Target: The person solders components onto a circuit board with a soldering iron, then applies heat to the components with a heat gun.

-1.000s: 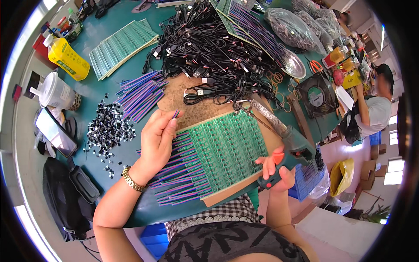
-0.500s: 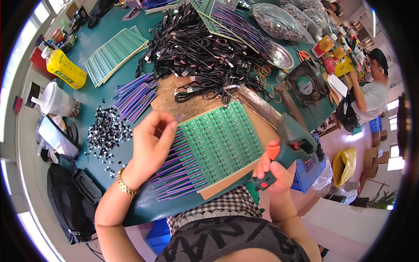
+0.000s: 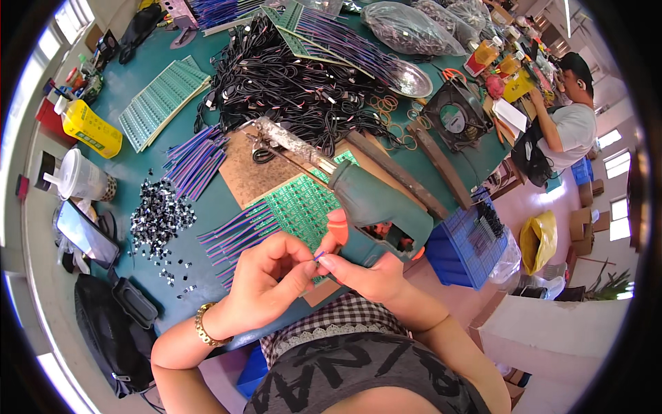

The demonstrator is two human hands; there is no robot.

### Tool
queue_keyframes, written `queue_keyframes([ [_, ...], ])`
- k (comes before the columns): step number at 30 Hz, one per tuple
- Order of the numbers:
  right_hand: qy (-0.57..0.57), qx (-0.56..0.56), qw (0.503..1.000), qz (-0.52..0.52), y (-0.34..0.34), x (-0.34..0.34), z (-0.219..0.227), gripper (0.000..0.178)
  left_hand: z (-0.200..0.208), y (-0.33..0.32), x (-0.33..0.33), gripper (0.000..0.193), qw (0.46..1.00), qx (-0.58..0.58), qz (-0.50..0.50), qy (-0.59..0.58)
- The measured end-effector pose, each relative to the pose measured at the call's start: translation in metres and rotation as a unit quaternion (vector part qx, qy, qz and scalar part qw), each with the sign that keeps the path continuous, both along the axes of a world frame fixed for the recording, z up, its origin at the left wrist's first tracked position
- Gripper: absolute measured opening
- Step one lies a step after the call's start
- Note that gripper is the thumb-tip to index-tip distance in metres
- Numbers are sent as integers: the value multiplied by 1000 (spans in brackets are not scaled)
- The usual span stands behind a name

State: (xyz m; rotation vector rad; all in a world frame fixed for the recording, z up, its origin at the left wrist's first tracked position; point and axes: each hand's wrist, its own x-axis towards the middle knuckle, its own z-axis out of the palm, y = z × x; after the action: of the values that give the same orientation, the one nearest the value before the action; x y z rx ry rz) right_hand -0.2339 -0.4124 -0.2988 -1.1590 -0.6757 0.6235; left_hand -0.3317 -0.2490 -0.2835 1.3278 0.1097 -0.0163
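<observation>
My left hand is closed in a pinch, its fingertips meeting those of my right hand over a small purple bit, too small to name. My right hand also grips a dark green soldering gun with a red trigger; its metal front end points up and left over the board. Beneath the gun lies a green circuit board panel, partly covered by the tool and my hands. Thin purple-blue wires stick out from its left side.
Loose small black-and-silver connectors and a wire bundle lie at left. A heap of black cables fills the far middle. Metal bars and a fan are at right; a person sits beyond.
My right hand has brought the soldering gun left across the board. My left hand has moved down and right, and both hands' fingertips now meet. The view has shifted slightly.
</observation>
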Motion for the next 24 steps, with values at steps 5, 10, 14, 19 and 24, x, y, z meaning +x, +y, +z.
queue_keyframes([
  [5,-25,52,998,-40,2,-7,-7,53,-8,-8,-1,6,1000,-9,8,-19],
  [10,-22,66,995,-71,9,-11,-10,52,-16,-7,-4,5,999,5,7,-40],
  [14,-39,7,995,-87,13,-15,-8,53,-13,-6,-7,4,999,10,30,-40],
  [19,21,-13,994,-111,10,-14,-3,51,-11,-12,-1,5,999,44,26,-17],
  [24,-30,-23,991,-129,15,-17,-3,49,-9,-9,-6,5,999,13,-28,35],
])
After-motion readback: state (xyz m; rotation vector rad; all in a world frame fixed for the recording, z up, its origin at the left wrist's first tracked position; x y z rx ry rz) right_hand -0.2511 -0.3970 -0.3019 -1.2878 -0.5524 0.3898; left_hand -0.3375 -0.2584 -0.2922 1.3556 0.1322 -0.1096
